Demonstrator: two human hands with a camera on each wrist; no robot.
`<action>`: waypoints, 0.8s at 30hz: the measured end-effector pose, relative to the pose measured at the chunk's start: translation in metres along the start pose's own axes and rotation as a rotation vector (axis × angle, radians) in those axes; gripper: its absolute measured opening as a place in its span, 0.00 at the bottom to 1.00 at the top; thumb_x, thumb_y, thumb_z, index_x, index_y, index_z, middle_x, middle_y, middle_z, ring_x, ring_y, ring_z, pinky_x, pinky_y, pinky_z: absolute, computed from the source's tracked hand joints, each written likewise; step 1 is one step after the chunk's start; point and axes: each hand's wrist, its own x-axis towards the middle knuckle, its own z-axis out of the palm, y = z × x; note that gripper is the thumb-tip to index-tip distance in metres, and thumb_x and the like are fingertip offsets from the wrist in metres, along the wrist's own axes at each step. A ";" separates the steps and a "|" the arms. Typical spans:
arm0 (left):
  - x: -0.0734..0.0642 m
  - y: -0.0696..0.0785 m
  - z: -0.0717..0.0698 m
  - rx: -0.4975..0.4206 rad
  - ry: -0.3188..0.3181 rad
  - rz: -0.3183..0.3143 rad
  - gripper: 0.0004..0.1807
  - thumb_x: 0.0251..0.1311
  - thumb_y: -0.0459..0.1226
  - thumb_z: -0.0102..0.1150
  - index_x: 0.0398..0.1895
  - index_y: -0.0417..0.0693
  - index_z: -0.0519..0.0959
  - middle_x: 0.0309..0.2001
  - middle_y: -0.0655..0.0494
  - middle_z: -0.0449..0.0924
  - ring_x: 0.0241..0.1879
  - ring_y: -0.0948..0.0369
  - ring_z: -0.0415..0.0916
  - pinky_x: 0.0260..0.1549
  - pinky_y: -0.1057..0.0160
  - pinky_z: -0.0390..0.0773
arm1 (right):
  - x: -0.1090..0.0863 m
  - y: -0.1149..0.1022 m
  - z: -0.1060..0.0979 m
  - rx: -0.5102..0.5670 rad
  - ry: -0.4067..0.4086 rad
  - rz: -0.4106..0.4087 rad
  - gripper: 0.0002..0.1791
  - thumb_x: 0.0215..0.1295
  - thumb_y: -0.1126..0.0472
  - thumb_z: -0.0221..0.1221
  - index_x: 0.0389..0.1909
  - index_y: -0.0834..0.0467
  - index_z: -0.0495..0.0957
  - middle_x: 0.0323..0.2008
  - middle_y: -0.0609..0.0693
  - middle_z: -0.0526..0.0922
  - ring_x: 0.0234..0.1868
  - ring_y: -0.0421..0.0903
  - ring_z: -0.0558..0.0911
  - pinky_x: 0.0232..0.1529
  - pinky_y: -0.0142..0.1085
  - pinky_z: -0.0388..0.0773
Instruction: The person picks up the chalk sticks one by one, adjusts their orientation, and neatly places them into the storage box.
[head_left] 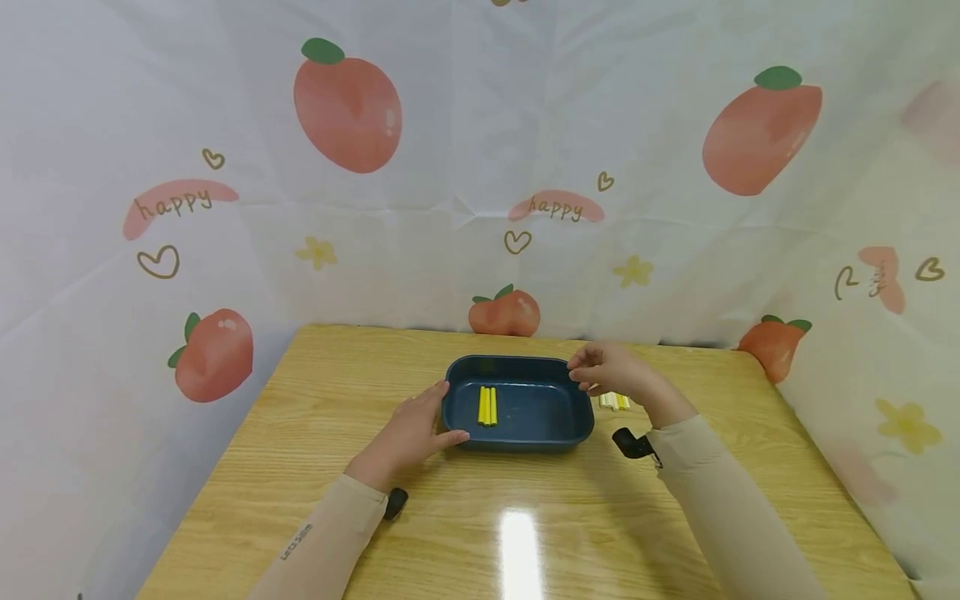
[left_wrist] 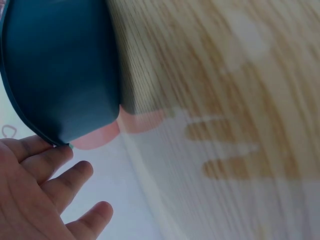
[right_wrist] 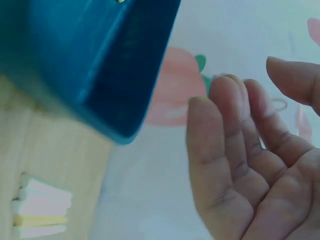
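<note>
A dark blue rectangular box [head_left: 536,429] stands on the table, with yellow chalk-like sticks [head_left: 487,407] lying side by side inside at its left. My left hand [head_left: 403,433] rests against the box's left end, thumb at the front left corner. In the left wrist view its extended fingertips touch the rim [left_wrist: 30,125]. Over the box's right end, my right hand [head_left: 611,372] hovers with loosely bent fingers [right_wrist: 202,145] and holds nothing. Beneath it, right of the box, lie several white sticks and a yellow one [right_wrist: 42,220], partly hidden by this hand in the head view.
The wood-grain table [head_left: 337,367] carries the box and the loose sticks. Behind and at both sides hangs a white cloth [head_left: 450,125] printed with peaches. A black wrist camera [head_left: 632,443] sticks out from the right sleeve [head_left: 720,492].
</note>
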 end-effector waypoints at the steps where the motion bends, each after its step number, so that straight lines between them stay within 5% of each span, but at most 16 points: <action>1: 0.000 0.000 0.000 0.002 0.000 0.001 0.54 0.61 0.59 0.64 0.80 0.41 0.51 0.78 0.45 0.53 0.76 0.49 0.52 0.74 0.43 0.49 | -0.002 0.005 -0.001 0.003 0.015 -0.008 0.17 0.73 0.62 0.58 0.54 0.71 0.73 0.46 0.61 0.79 0.44 0.58 0.81 0.45 0.45 0.84; 16: 0.001 -0.004 0.002 0.005 0.008 0.015 0.55 0.60 0.60 0.64 0.80 0.41 0.51 0.78 0.46 0.53 0.76 0.49 0.52 0.74 0.43 0.49 | -0.015 0.066 -0.017 0.039 0.294 0.015 0.18 0.76 0.61 0.55 0.56 0.72 0.71 0.50 0.64 0.77 0.47 0.55 0.79 0.50 0.47 0.82; 24: 0.001 -0.002 0.001 0.000 0.002 0.009 0.54 0.61 0.60 0.64 0.80 0.41 0.50 0.78 0.46 0.52 0.76 0.49 0.51 0.74 0.43 0.49 | -0.009 0.098 -0.017 0.043 0.414 0.053 0.21 0.77 0.60 0.52 0.60 0.73 0.69 0.56 0.68 0.75 0.54 0.63 0.77 0.53 0.50 0.81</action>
